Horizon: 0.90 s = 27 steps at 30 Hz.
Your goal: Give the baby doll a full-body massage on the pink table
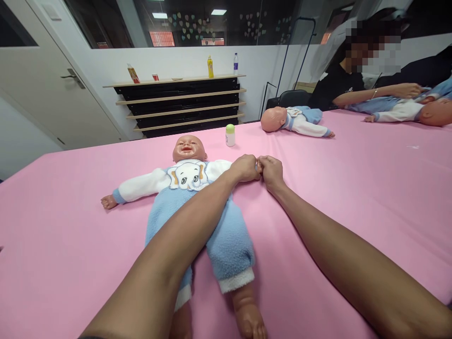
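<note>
A baby doll (189,149) lies face up on the pink table cover (70,254), dressed in a white and blue romper (229,240) with an elephant on the chest. Its arm on the left stretches out flat. My left hand (245,168) reaches across the doll and is closed around the end of its other sleeve. Pressed close beside it, my right hand (271,172) pinches the doll's hand, which is mostly hidden by my fingers. Just behind my hands stands a small white bottle (230,135) with a green cap.
A second doll (273,118) lies at the table's far edge. At the far right, a person (353,80) handles another doll (436,113). Behind the table, a shelf rack (183,96) holds several bottles, including a yellow bottle (210,67).
</note>
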Available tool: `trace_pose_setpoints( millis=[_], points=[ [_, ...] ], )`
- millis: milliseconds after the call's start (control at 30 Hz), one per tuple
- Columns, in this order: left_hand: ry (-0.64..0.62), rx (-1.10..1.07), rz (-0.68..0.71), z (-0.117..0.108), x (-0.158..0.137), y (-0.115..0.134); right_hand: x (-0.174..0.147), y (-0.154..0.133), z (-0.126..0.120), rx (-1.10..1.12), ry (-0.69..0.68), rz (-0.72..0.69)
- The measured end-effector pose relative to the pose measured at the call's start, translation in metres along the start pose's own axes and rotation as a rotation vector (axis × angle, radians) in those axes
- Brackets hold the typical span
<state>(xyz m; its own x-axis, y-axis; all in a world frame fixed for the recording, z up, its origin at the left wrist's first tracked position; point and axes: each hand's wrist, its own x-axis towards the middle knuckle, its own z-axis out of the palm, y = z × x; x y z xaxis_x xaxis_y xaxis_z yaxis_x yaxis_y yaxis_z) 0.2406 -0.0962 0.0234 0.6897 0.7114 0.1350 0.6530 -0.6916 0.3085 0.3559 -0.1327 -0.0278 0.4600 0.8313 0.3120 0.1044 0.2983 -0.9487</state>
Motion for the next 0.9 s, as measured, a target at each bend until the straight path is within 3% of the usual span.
trace_pose_setpoints(
  millis=[233,500,600,733,900],
  points=[
    [0.004,0.067,-0.104,0.001,0.002,-0.002,0.001,0.004,-0.001,-0.151,0.045,0.01],
    [0.017,0.039,-0.045,0.004,0.0,0.0,0.001,0.002,-0.001,-0.057,0.068,0.018],
    [0.061,-0.05,-0.092,0.003,0.001,-0.003,0.001,-0.002,0.0,-0.028,0.114,-0.011],
    [0.15,-0.145,-0.185,0.002,0.003,-0.008,0.0,-0.005,0.001,-0.119,0.126,-0.035],
    [0.115,-0.14,-0.144,0.001,0.004,-0.008,-0.001,-0.002,-0.001,-0.292,0.175,-0.029]
  ],
)
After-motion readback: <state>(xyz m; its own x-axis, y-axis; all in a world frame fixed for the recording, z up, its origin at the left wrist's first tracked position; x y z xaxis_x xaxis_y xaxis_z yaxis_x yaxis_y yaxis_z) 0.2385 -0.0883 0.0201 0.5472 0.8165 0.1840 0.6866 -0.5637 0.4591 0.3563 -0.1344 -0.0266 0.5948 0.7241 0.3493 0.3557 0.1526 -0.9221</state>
